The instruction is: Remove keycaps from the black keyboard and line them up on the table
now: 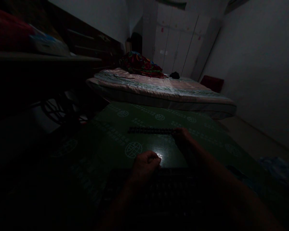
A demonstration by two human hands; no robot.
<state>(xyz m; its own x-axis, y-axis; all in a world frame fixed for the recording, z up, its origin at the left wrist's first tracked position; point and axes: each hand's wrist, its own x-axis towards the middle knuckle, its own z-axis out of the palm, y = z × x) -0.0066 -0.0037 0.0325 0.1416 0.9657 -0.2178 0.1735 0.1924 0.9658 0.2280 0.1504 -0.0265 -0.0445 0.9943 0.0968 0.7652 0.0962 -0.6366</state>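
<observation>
A dark keyboard (173, 189) lies close to me on the green board (110, 128), its near part lost in shadow. Above its far edge is my left hand (146, 163), with thumb and forefinger pinched together; whatever they hold, if anything, is too small to make out. Farther off, small dark pieces that look like keycaps (149, 130) stand in a long row across the board. My right hand (181, 134) reaches to the right end of this row, fingers closed at the last pieces. What sits between those fingertips is hidden by the dim light.
Beyond the board stands a bed (163, 88) with a striped cover and a bundled red blanket (142, 64). A shelf (45, 56) with things on it juts in at the left, above a wheel (54, 110). Cloth (279, 168) lies at the right.
</observation>
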